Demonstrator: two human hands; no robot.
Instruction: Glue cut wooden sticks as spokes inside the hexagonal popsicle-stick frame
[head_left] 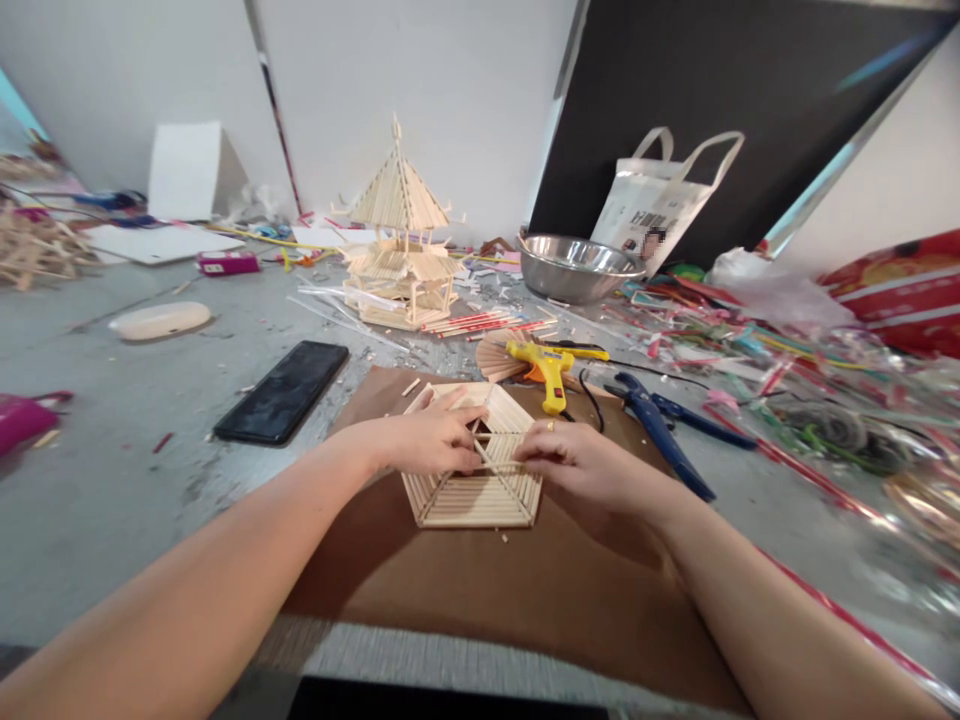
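A flat hexagon of pale wooden sticks (480, 495) lies on a brown sheet (480, 590) in front of me. My left hand (431, 440) rests on its left half, fingers curled and pressing down near the open gap at its middle. My right hand (577, 460) is on its right side, fingertips pinched on a thin wooden stick (501, 466) that lies across the hexagon. A finished wooden stick pagoda (399, 240) stands farther back.
A yellow glue gun (551, 368) and blue pliers (660, 425) lie just right of the hexagon. A black phone (283, 390) is to the left. A steel bowl (576, 268), a white bag (660, 205), loose sticks and coloured scraps crowd the back and right.
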